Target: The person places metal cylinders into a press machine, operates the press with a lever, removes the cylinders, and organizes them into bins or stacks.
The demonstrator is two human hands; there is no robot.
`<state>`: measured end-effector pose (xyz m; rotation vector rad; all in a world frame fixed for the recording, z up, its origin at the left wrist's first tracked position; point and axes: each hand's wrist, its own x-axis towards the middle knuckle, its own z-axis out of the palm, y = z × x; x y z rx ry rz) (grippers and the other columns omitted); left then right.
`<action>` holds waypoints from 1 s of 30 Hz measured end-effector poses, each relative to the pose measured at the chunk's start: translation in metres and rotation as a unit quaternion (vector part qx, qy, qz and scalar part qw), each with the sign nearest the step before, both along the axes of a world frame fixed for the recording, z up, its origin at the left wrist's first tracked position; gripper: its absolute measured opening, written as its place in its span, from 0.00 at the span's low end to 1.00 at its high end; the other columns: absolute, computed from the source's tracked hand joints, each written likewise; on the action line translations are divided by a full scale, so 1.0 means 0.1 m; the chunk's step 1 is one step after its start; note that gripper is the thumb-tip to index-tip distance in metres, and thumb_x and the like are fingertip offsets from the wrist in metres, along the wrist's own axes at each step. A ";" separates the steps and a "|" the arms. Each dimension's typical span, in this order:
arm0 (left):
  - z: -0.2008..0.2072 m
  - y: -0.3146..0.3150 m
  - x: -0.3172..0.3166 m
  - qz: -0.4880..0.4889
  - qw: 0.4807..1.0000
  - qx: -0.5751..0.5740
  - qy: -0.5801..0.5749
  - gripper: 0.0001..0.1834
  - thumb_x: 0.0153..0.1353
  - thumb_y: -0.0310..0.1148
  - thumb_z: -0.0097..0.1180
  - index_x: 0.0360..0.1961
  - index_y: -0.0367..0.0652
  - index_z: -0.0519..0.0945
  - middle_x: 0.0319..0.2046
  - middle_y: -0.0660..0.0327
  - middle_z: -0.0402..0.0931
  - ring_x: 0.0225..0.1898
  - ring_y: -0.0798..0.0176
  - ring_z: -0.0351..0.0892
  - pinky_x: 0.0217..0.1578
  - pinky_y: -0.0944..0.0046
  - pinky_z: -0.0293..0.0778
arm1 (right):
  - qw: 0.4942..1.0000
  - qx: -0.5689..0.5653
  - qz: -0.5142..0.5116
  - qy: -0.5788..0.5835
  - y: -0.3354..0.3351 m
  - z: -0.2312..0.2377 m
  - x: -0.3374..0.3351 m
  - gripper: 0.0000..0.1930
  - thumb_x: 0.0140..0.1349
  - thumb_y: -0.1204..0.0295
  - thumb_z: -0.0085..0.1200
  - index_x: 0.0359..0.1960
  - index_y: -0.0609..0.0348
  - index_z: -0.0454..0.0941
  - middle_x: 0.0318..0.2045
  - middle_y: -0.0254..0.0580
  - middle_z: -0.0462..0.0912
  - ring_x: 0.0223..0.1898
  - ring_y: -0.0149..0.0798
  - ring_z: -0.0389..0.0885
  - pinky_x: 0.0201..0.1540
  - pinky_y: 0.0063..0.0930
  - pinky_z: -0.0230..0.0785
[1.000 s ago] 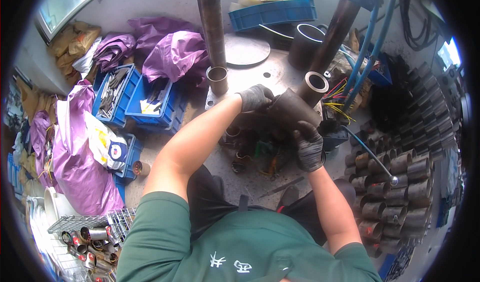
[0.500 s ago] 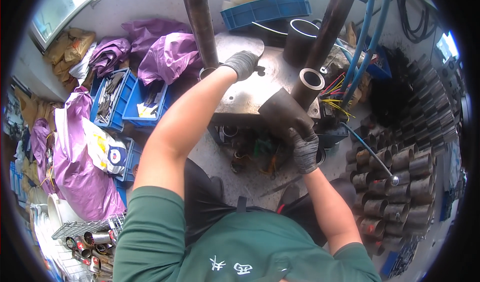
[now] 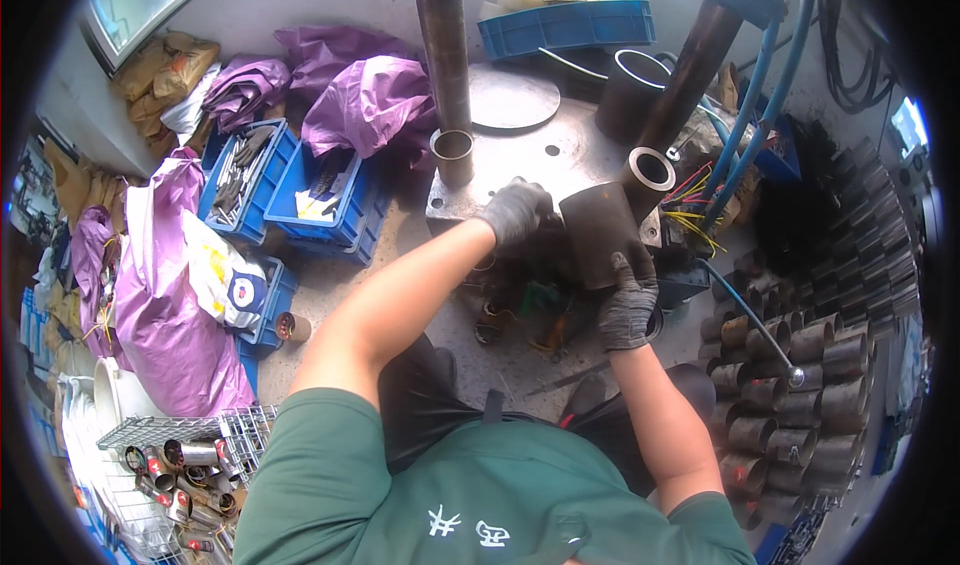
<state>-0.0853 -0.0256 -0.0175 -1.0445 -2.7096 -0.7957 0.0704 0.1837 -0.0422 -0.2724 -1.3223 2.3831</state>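
My right hand (image 3: pixel 627 310), in a grey glove, grips the lower end of a dark metal cylinder (image 3: pixel 598 227), tilted at the front edge of a steel plate (image 3: pixel 505 160). My left hand (image 3: pixel 515 212), also gloved, is at the plate's front edge, left of the cylinder. Its fingers are curled, and what they hold, if anything, is hidden. On the plate lie a flat round metal disc (image 3: pixel 515 100) and a short tube (image 3: pixel 454 159). Behind the held cylinder stands a thick-walled ring-ended tube (image 3: pixel 650 173).
Two steel columns rise from the plate, the left one (image 3: pixel 440 45) beside the short tube. A large black cylinder (image 3: pixel 632 95) stands at the back right. Blue bins (image 3: pixel 250 180) and purple sacks (image 3: pixel 165 335) fill the left. Stacked metal tubes (image 3: pixel 790 405) occupy the right.
My left hand has left the round disc and come toward me, near the held cylinder. My right hand has turned the cylinder more upright. The whole view has shifted slightly.
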 end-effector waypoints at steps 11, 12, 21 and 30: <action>0.22 -0.33 -0.14 0.131 0.985 -0.068 0.092 0.09 0.61 0.36 0.69 0.41 0.47 0.90 0.43 0.51 0.86 0.51 0.45 0.83 0.56 0.53 0.80 | 0.963 0.267 -0.028 0.010 -0.44 0.12 -0.01 0.23 0.70 0.79 0.63 0.66 0.63 0.77 0.60 0.47 0.82 0.59 0.36 0.79 0.64 0.32 0.72; 0.19 -0.28 -0.15 0.229 0.962 -0.150 -0.009 0.13 0.65 0.42 0.67 0.41 0.43 0.90 0.45 0.50 0.86 0.52 0.45 0.84 0.54 0.52 0.81 | 0.957 0.289 -0.020 0.018 -0.52 0.11 0.00 0.23 0.70 0.79 0.64 0.66 0.63 0.77 0.58 0.46 0.83 0.57 0.36 0.80 0.63 0.31 0.73; -0.41 -0.16 0.94 0.024 0.985 -0.135 -0.104 0.15 0.56 0.24 0.65 0.46 0.41 0.86 0.48 0.47 0.85 0.54 0.46 0.85 0.57 0.50 0.81 | 0.794 0.593 -0.110 0.073 -0.62 0.22 -0.36 0.19 0.68 0.72 0.64 0.60 0.60 0.82 0.34 0.59 0.88 0.32 0.51 0.89 0.40 0.42 0.81; -0.39 0.03 1.12 -0.082 0.975 -0.183 -0.096 0.14 0.63 0.33 0.60 0.49 0.45 0.88 0.51 0.49 0.84 0.55 0.46 0.84 0.56 0.47 0.81 | 0.610 0.792 -0.010 0.020 -0.76 1.01 -1.44 0.19 0.61 0.67 0.62 0.54 0.55 0.84 0.39 0.60 0.88 0.44 0.62 0.88 0.52 0.51 0.80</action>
